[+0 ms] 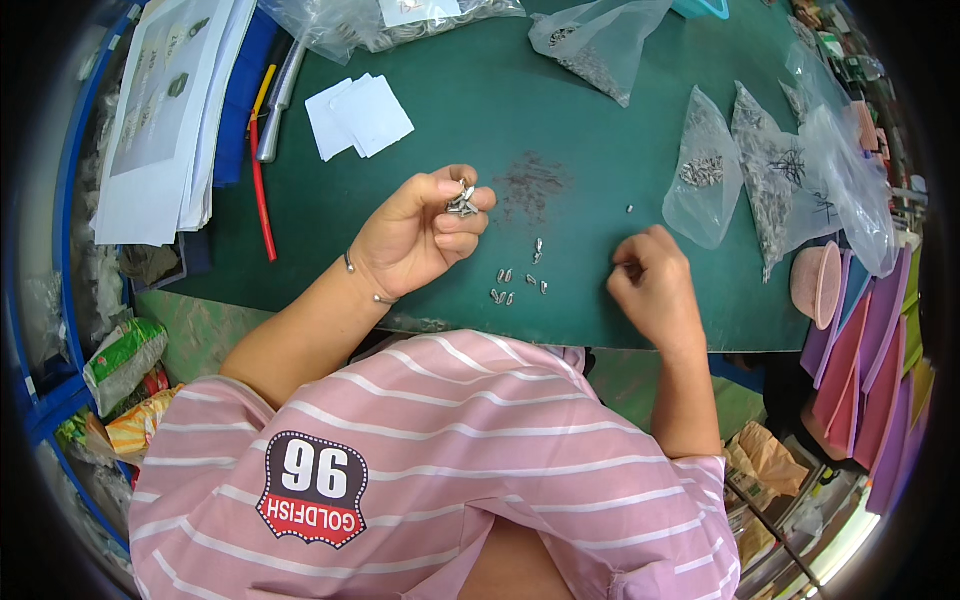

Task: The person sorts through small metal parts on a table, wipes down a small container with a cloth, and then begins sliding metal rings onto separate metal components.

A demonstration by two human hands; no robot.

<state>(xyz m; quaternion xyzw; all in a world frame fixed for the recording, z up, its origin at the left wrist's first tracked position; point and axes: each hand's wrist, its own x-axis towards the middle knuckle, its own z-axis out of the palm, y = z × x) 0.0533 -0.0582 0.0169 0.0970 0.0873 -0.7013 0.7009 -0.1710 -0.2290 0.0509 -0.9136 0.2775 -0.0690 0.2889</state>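
My left hand [425,232] is raised a little above the green table mat [480,130], fingers curled around a small cluster of metal pieces [462,203] pinched between thumb and fingertips. Several more small silvery pieces [518,283] lie loose on the mat between my hands. My right hand [652,285] rests on the mat to the right of them, fingers bent down onto the surface; whether it holds a piece is hidden. One stray piece [630,209] lies farther back.
Clear plastic bags of small metal parts [745,170] lie at the right and along the far edge [590,45]. White paper slips [358,115], a stack of papers [165,110], a red tube [262,190] and pink and purple trays [860,350] surround the mat.
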